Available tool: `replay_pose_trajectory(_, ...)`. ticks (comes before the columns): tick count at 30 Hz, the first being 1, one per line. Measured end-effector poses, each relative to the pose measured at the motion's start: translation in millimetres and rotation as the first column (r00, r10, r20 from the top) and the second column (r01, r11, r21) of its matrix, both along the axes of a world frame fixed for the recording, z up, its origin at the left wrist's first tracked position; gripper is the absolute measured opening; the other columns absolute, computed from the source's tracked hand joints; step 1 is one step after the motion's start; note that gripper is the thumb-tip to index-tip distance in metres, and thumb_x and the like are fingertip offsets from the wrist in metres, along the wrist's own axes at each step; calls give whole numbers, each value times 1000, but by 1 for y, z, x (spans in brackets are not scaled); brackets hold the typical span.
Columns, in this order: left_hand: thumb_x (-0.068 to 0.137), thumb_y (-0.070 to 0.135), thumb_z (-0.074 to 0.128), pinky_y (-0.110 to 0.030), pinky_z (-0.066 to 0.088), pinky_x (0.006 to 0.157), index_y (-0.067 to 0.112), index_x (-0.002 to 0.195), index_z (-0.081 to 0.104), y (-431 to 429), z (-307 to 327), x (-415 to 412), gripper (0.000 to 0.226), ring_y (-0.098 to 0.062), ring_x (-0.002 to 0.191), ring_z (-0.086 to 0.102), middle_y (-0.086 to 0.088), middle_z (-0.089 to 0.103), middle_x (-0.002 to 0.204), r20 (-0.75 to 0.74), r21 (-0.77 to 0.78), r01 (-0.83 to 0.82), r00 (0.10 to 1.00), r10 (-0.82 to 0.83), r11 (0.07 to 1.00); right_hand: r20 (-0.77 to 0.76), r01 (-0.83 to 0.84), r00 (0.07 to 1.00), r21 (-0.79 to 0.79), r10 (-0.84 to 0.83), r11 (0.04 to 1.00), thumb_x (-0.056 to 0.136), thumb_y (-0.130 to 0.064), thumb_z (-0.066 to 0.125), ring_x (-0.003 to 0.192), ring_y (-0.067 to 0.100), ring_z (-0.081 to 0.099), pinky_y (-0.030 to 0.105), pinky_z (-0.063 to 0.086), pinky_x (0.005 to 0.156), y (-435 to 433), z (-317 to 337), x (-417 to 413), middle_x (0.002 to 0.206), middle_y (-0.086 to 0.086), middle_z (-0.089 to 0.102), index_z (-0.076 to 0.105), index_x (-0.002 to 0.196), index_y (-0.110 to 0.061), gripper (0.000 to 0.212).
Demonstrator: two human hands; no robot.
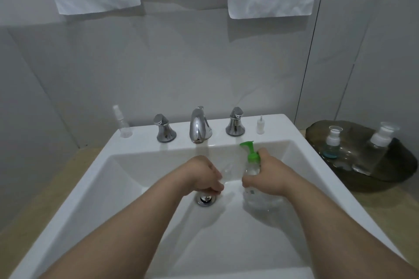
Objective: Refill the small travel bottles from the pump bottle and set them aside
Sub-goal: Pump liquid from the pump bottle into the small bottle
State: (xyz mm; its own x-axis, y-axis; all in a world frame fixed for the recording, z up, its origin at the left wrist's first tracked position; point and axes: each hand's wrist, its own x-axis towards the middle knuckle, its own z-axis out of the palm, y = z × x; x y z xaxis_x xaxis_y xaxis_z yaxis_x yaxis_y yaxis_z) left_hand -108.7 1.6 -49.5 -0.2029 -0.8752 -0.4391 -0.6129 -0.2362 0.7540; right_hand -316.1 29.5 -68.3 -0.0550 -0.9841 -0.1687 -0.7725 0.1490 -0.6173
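Head view, down into a white ceramic sink [136, 176] set in a beige table [390, 210]. Over the basin, right of the chrome drain [205, 198]: clear plastic pump bottle [251, 169] with a green pump head, upright with a slight lean, spout turned left; clear inside, fill level not readable. Just left of it, a small clear travel bottle [227, 169], faint and see-through, contents impossible to tell. On the table at far right, a dark smoky glass bowl [399, 176] holding two clear bottles with white caps: a short one with a blue base [331, 144], upright, and a taller flat one [375, 150], tilted; liquid in either not discernible. On the sink's back ledge, a slim clear spray bottle [121, 122] at the left corner, looking empty, and a small white nozzle insert [260, 125] at the right, chrome faucet [199, 125] with two handles between them.

Left hand [201, 173] above the drain, fingers [215, 187] curled down and close together round the small clear travel bottle, most of the grip hidden behind the knuckles. Right hand [269, 174] wrapped round the pump bottle's body below the green collar, fingers curled tight against it. Hands close, not touching.
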Motion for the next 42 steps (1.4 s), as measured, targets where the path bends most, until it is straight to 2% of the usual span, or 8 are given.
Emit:
replay_pose_trajectory(4,82,-10,76,-44,61,90,1,100,66,-16,-20,10,24,-31,82,75,-13,70,80,-29,39,115,993,-114,993,106,-47,993,-33,50,998,72,-25,80,77,14,62,30,46,62,-4,-1,5,100,-1,62,50,102,-25,42)
replay_pose_trajectory(10,79,-9,80,-40,63,85,4,99,67,-24,-36,23,27,-34,90,76,-21,74,100,-57,37,65,996,-63,997,171,-9,985,-123,30,992,84,-33,66,79,17,58,34,43,68,-10,-9,12,84,-2,63,57,83,-23,13)
replay_pose_trajectory(17,78,-8,80,-39,62,88,11,94,76,-23,-34,26,25,-28,87,74,-13,72,90,-16,-57,97,995,-98,994,338,112,939,-139,-59,984,92,-79,38,100,8,61,33,44,92,-6,-9,18,103,-17,68,71,94,-33,57)
replay_pose_trajectory(22,77,-8,80,-43,62,91,13,86,77,-26,-34,28,23,-23,80,71,-7,72,84,-64,-149,39,997,-49,988,234,179,962,-164,-138,970,77,-94,29,85,23,67,36,49,84,-10,-12,25,90,9,74,73,93,-1,104)
replay_pose_trajectory(25,77,-7,78,-44,62,91,16,84,77,-27,-32,27,23,-21,77,69,-5,71,80,-101,-174,7,995,-25,985,176,166,975,-177,-135,970,74,-98,28,70,24,59,35,41,70,-10,-14,27,68,6,60,62,74,-2,102)
replay_pose_trajectory(30,80,-11,77,-44,61,91,17,83,74,-27,-31,26,28,-21,78,66,-6,68,81,-129,-187,17,991,-42,982,181,175,974,-203,-139,963,65,-105,22,82,29,68,37,52,88,-13,-17,26,84,17,73,74,96,2,123)
replay_pose_trajectory(39,81,-12,76,-39,62,89,14,87,73,-24,-23,23,27,-20,79,63,-6,62,85,-183,-192,24,981,-60,981,107,133,988,-212,-113,968,69,-101,20,82,29,66,38,51,78,-15,-17,27,78,15,71,71,90,2,118)
replay_pose_trajectory(42,82,-9,76,-37,62,84,14,91,74,-23,-22,22,25,-19,72,62,-4,59,82,-178,-218,28,982,-68,975,51,129,991,-217,-121,968,84,-93,23,77,28,65,39,52,81,-14,-15,28,76,11,71,61,69,-1,100)
